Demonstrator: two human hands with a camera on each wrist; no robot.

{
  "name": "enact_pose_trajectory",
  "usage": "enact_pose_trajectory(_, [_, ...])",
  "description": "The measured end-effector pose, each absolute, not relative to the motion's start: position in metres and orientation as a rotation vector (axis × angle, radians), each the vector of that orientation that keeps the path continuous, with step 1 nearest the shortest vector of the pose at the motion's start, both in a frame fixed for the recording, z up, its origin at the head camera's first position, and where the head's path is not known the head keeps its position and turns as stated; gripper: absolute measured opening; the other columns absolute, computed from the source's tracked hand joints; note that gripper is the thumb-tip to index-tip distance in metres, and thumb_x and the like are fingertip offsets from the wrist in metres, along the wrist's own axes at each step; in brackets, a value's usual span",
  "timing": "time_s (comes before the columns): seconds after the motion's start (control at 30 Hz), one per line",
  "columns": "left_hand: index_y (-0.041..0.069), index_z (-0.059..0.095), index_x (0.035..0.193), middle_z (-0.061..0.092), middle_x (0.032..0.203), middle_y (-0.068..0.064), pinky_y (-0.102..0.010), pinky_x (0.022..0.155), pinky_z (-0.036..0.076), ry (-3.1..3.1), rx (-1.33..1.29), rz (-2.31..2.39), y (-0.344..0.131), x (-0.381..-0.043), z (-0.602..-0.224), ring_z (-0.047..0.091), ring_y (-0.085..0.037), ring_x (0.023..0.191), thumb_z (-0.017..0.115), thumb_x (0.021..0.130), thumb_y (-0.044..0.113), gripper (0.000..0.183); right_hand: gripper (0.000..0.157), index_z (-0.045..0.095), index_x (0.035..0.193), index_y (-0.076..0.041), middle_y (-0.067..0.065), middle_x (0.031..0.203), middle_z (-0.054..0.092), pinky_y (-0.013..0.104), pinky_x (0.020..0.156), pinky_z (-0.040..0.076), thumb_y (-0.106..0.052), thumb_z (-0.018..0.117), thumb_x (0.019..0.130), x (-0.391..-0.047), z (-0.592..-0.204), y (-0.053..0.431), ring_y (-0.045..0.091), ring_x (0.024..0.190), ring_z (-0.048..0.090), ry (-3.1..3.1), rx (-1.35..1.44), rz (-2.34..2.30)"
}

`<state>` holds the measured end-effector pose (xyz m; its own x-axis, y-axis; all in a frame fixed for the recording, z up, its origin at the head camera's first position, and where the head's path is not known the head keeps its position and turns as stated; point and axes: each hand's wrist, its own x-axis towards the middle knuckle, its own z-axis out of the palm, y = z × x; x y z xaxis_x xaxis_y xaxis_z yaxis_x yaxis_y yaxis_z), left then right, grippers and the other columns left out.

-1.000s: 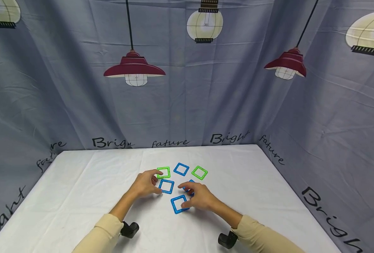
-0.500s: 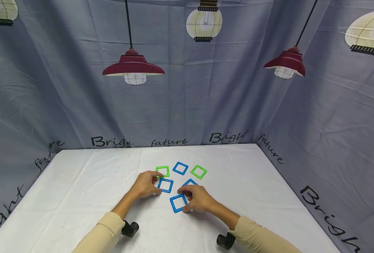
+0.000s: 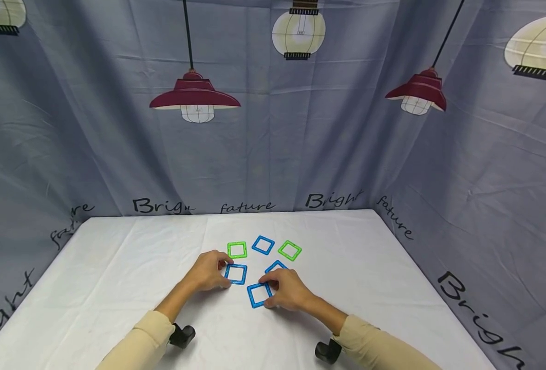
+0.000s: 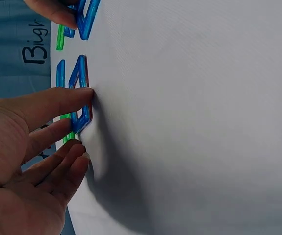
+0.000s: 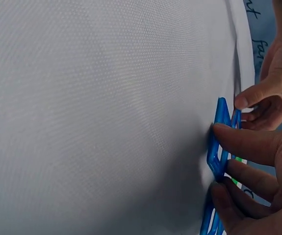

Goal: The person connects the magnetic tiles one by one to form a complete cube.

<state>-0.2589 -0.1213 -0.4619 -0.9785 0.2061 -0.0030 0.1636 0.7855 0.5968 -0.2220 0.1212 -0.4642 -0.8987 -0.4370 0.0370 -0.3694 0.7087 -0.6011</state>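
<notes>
Thumb and fingers of my left hand hold a blue open-centred square building tile by its left side, low over the table. The left wrist view shows the thumb on one corner of this blue tile and a finger along its edge. My right hand pinches a second blue square tile at its right side, thumb at the near corner, as the right wrist view also shows on the tile. The two held tiles stand a small gap apart. Beyond the right hand lies a third blue tile, partly hidden by the fingers.
Farther back on the white tablecloth lie a green square tile, another blue tile and a second green tile. Behind the table hangs a grey-blue curtain with printed lamps.
My left hand has shifted its blue tile left and slightly toward me, away from the green tile's edge. The right hand's thumb has moved from inside its tile's opening to the near right corner.
</notes>
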Motion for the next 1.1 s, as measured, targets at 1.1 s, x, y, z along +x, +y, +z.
enact_pose_trajectory(1.1, [0.011,0.072,0.096,0.061,0.093,-0.004,-0.037,0.080,0.048,2.902,0.260,0.959,-0.159,-0.233,-0.458,0.053,-0.018,0.086,0.096,0.060,0.013,0.044,0.048,0.077,0.111,-0.006,0.002,0.088,0.067,0.022,0.069,0.044,-0.016,0.095,0.068,-0.246,-0.462,0.074,0.011,0.079,0.051,2.875,-0.575,-0.924])
